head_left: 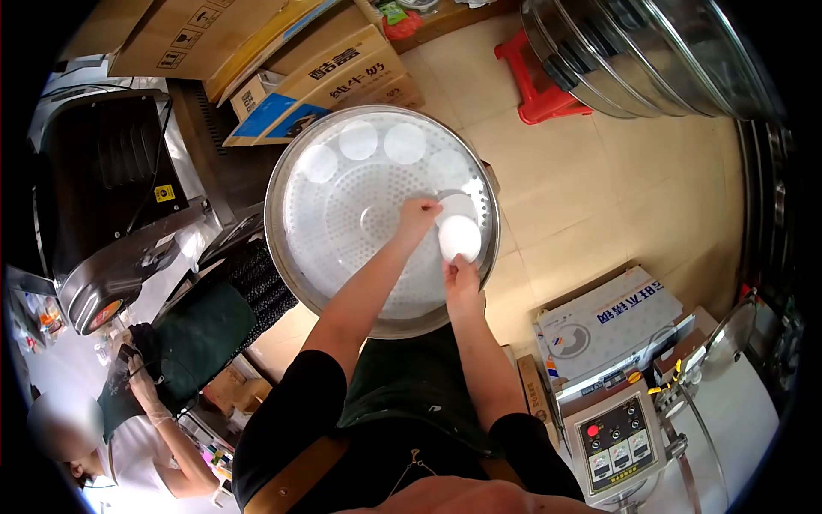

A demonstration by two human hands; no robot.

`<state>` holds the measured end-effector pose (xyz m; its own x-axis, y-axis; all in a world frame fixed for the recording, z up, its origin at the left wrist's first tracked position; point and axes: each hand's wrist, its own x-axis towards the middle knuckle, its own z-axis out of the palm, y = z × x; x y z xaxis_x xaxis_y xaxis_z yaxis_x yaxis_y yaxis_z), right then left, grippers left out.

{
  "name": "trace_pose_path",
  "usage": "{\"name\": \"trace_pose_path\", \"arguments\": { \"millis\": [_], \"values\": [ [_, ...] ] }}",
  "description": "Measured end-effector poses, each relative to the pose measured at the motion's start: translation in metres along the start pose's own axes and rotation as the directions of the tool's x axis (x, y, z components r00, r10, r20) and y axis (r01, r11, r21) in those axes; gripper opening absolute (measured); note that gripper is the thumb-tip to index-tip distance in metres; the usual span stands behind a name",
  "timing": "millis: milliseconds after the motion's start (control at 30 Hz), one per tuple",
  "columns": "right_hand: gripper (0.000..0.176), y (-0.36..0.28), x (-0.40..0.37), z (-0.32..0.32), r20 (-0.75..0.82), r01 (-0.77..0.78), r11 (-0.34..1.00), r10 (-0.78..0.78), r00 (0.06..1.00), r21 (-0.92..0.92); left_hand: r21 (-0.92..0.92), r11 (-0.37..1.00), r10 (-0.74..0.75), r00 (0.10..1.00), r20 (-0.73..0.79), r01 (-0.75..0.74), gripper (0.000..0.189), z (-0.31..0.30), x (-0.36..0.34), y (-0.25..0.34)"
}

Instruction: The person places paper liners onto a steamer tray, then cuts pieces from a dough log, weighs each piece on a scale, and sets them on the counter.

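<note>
In front of me is a large round metal steamer tray (321,231) with a perforated bottom. Several thin white paper rounds (358,140) lie in a curve along its far inner edge. My left hand (418,216) is over the tray, its fingertips pinched on the edge of a single paper round (458,206). Just nearer to me, my right hand (463,274) grips a brighter white stack of paper rounds (461,238) by its lower edge, close to the tray's right side. The stack overlaps part of the single round.
Cardboard boxes (330,81) stand beyond the tray. At the upper right, stacked metal steamers (634,60) rise above a red stool (535,86). A machine with a control panel (612,441) is at the lower right. Another person (145,445) is at the lower left.
</note>
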<state>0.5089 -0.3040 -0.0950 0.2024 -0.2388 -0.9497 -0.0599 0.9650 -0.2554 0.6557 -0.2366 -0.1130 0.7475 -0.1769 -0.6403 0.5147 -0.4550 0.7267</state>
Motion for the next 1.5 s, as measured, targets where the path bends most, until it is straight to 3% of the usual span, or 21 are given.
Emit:
{"name": "trace_pose_path", "arguments": {
  "millis": [100, 200, 500, 533, 633, 700, 800, 900, 1000, 1200, 1233, 1333, 1400, 1500],
  "values": [
    [0.034, 0.02, -0.015, -0.016, -0.059, -0.056, 0.997, 0.058, 0.997, 0.043, 0.144, 0.981, 0.128, 0.992, 0.0, -0.127, 0.016, 0.015, 0.008, -0.006],
    [0.035, 0.025, -0.019, -0.018, -0.08, -0.093, 0.995, 0.096, 0.992, 0.043, 0.164, 0.972, 0.176, 0.984, -0.025, -0.17, 0.014, 0.021, 0.011, -0.012],
    [0.032, 0.037, -0.033, 0.002, -0.075, -0.122, 0.993, 0.122, 0.99, 0.007, 0.185, 0.966, 0.198, 0.976, -0.087, -0.179, 0.013, -0.009, 0.004, -0.004],
    [0.03, 0.04, -0.035, 0.006, -0.08, -0.122, 0.992, 0.122, 0.989, 0.001, 0.165, 0.974, 0.17, 0.982, -0.087, -0.154, 0.013, -0.014, 0.003, -0.002],
    [0.023, 0.016, -0.012, 0.029, 0.274, 0.064, 0.99, -0.028, 0.961, -0.125, 0.033, 0.999, 0.024, 0.999, -0.031, -0.023, 0.013, -0.043, -0.015, -0.003],
    [0.02, 0.022, -0.008, 0.041, 0.215, 0.075, 0.982, -0.036, 0.976, -0.173, -0.154, 0.976, -0.142, 0.986, 0.093, 0.155, 0.013, -0.072, -0.048, -0.017],
    [0.018, 0.039, -0.017, 0.059, 0.206, 0.111, 0.966, -0.062, 0.977, -0.233, -0.118, 0.993, -0.026, 0.999, -0.028, 0.023, 0.012, -0.098, -0.045, -0.021],
    [0.016, 0.052, -0.017, 0.069, 0.215, 0.136, 0.946, -0.073, 0.974, -0.293, -0.162, 0.986, -0.056, 0.995, -0.081, 0.042, 0.016, -0.121, -0.047, -0.031],
    [0.017, 0.065, -0.018, 0.076, 0.205, 0.139, 0.927, -0.069, 0.976, -0.348, -0.532, 0.837, -0.322, 0.904, -0.282, 0.132, 0.012, -0.155, -0.049, -0.046],
    [0.019, 0.09, -0.02, 0.079, 0.227, 0.124, 0.912, -0.035, 0.973, -0.391, -0.544, 0.836, -0.333, 0.855, -0.397, 0.072, 0.006, -0.187, -0.049, -0.066],
    [0.02, 0.091, -0.024, 0.078, 0.228, 0.119, 0.91, -0.028, 0.973, -0.398, -0.751, 0.645, -0.393, 0.784, -0.481, -0.138, 0.006, -0.231, -0.015, -0.128],
    [0.02, 0.103, -0.021, 0.077, 0.202, 0.116, 0.883, -0.025, 0.979, -0.454, -0.714, 0.699, -0.43, 0.771, -0.469, -0.044, 0.007, -0.244, 0.003, -0.132],
    [0.021, 0.109, -0.019, 0.076, 0.215, 0.119, 0.867, -0.015, 0.977, -0.483, -0.684, 0.729, -0.436, 0.764, -0.476, -0.01, 0.018, -0.243, 0.006, -0.123],
    [0.023, 0.112, -0.025, 0.08, 0.296, 0.143, 0.858, 0.011, 0.955, -0.494, -0.604, 0.794, -0.384, 0.716, -0.583, -0.066, 0.018, -0.236, -0.015, -0.116]
  ]
}}
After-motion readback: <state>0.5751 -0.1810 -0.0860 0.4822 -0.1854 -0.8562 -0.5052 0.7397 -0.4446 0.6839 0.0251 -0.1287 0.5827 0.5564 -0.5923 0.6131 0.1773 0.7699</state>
